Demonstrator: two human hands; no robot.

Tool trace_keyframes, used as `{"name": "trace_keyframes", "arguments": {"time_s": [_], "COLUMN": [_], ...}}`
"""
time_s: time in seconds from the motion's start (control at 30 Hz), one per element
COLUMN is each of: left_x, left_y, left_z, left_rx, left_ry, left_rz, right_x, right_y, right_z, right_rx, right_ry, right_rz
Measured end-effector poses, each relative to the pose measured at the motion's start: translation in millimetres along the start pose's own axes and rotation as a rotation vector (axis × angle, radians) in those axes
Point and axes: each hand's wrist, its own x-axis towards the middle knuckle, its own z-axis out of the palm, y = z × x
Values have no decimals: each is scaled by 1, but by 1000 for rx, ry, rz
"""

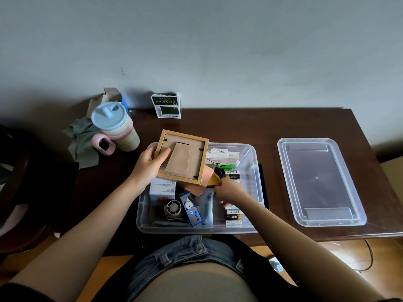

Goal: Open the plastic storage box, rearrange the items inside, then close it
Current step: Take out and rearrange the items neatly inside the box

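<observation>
Dark wooden table against a plain grey wall, seen from the head camera looking down. Near the table's front edge, the clear plastic storage box, open, its lid lying flat well to the right of the box and apart from it. Beyond the box's left far corner, a pastel cup with a grey cloth beside it; farther back from the box, against the wall, a green and white carton. Over the box's far left corner, lifted and tilted, a wooden photo frame, back side up, gripped at its left edge by the left hand, thumb on top and fingers wrapped under. Inside the box, toward its middle right, the right hand reaching down, fingers curled among the contents beside a yellow item; whether anything is actually pinched, impossible to tell. Batteries against the box's near right side, a small fan and a blue panda-print case near the box's front left. Left forearm angled up across the box's left wall, right forearm crossing its near right corner. Likely step: rearranging, with the frame held clear so the space beneath can be sorted; right hand nearer that space, frame's flat face roughly parallel to the box floor for laying back down.
</observation>
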Motion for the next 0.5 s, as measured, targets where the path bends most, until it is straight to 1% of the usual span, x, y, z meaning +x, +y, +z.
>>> {"name": "trace_keyframes", "arguments": {"time_s": [0.03,0.07,0.1,0.2,0.23,0.27,0.3,0.37,0.43,0.5], "left_x": [0,1,1,2,2,2,2,2,2,1], "left_y": [0,-1,-1,-3,-3,-4,-4,-4,-3,-2], "left_z": [0,0,0,0,-1,-1,-2,-2,-2,-2], "left_rx": [-1,1,6,23,20,15,10,-1,-16,-26], "left_ry": [-1,0,2,2,-2,-4,-4,-1,8,13], "left_rz": [2,4,7,10,6,1,-1,2,5,5], "right_x": [-2,-5,-8,-22,-27,-31,-34,-35,-32,-30], "right_y": [1,1,0,-11,-15,-18,-22,-25,-24,-18], "right_z": [-2,-5,-7,-8,-4,1,9,23,26,15], "right_rx": [-64,-65,-23,66,52,7,-71,-264,-367,-433], "right_ry": [53,49,-17,-319,-372,-390,-368,-249,-129,-49], "right_rz": [-34,-60,-78,-162,-195,-227,-257,-342,-400,-398]}}
